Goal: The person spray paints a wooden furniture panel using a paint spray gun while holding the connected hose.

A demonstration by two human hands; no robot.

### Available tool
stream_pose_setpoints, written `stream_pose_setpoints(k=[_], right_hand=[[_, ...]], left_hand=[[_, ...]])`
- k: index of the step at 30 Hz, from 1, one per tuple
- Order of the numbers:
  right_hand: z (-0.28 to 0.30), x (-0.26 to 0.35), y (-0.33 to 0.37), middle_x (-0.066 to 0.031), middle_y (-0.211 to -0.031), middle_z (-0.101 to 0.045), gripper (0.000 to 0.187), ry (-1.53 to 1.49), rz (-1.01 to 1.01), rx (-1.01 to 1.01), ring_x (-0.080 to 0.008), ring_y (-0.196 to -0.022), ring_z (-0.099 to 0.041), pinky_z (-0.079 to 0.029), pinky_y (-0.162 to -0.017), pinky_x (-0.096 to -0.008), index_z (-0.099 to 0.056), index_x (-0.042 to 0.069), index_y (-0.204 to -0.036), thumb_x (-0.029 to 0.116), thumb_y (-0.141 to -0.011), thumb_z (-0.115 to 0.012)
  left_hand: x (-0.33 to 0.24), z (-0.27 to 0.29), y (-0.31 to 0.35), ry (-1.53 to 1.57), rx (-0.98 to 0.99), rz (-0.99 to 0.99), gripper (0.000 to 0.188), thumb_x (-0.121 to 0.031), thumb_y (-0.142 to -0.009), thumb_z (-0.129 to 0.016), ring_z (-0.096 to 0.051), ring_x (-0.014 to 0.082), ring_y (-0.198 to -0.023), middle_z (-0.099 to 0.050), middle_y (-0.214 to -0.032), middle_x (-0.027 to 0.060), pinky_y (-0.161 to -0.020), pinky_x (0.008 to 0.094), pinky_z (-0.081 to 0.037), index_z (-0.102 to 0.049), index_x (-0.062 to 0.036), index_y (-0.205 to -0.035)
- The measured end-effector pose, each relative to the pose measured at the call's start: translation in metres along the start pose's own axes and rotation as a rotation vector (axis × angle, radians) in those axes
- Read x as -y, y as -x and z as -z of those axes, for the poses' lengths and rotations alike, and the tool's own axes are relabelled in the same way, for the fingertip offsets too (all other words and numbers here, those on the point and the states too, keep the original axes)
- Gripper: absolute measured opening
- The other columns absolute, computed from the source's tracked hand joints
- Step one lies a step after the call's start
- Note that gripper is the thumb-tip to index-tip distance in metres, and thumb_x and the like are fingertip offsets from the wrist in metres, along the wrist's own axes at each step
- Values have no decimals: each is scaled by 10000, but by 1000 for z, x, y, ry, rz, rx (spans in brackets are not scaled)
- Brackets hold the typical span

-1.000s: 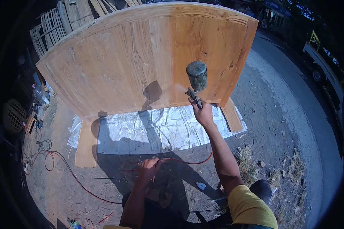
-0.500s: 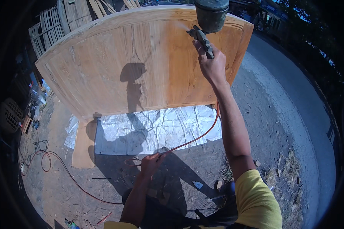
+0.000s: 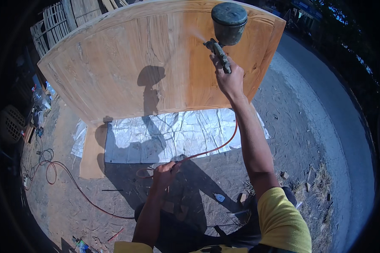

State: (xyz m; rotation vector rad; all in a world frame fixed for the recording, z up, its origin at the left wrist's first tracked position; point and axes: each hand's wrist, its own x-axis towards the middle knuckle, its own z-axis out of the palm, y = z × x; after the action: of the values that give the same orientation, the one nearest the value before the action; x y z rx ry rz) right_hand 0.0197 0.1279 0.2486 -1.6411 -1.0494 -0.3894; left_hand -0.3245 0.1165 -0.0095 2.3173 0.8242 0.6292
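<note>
My right hand is closed round the handle of a spray gun, which has a dark lidded cup on top. Pale mist leaves its nozzle toward a large arched wooden panel. Right of the nozzle the wood is a deeper, glossier orange; the left part is pale and dull. My left hand is closed on a thin red hose at waist height. That hose runs up to behind my right forearm. My shadow and the gun's shadow fall across the panel and ground.
A crinkled silvery sheet lies under the panel, beside a wooden side piece. More hose loops across the dirt at left, near plastic bottles and a plastic crate. A paved road passes on the right.
The spray gun and my right hand sit slightly lower in view, and the whole cup now shows. Mist still comes from the nozzle. My left hand has shifted slightly up and left with the hose.
</note>
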Motion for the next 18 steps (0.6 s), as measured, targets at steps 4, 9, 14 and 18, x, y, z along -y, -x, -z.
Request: stream_pose_setpoints(k=[4,9,14,18], right_hand=[[-21,-39,48,-174,-647,-638,376,65,-135,92,-275,-595,-655,-509,-624,-404,-737,-10,-977,364,-1017,-744],[-46,-93,113,-255,-704,-647,384,58,-222,136,-393,-625,-647,-515,-646,-449,-726,-31,-978,351,-1014,-744],[-75,-135,168,-304,-790,-699,450,-12,-343,179,-487,-799,-724,-544,-699,-514,-709,-24,-934,420,-1010,-728],[-93,-165,195,-315,-800,-696,479,70,-441,272,-501,-821,-722,-549,-699,-509,-732,-37,-984,442,-1008,-725]], left_hand=[[12,-9,10,-146,-94,-23,358,-416,-1014,-703,-678,463,-747,-697,-750,175,-715,556,-523,-705,-76,-902],[19,-7,10,-161,34,51,370,-434,-1014,-700,-676,466,-755,-706,-758,187,-740,572,-531,-724,-73,-933],[21,-6,15,-315,42,8,348,-397,-1008,-696,-727,400,-770,-715,-744,169,-698,525,-557,-700,-72,-886],[13,-2,17,-269,100,100,368,-455,-1010,-697,-731,390,-731,-732,-744,142,-663,513,-563,-757,-98,-943]])
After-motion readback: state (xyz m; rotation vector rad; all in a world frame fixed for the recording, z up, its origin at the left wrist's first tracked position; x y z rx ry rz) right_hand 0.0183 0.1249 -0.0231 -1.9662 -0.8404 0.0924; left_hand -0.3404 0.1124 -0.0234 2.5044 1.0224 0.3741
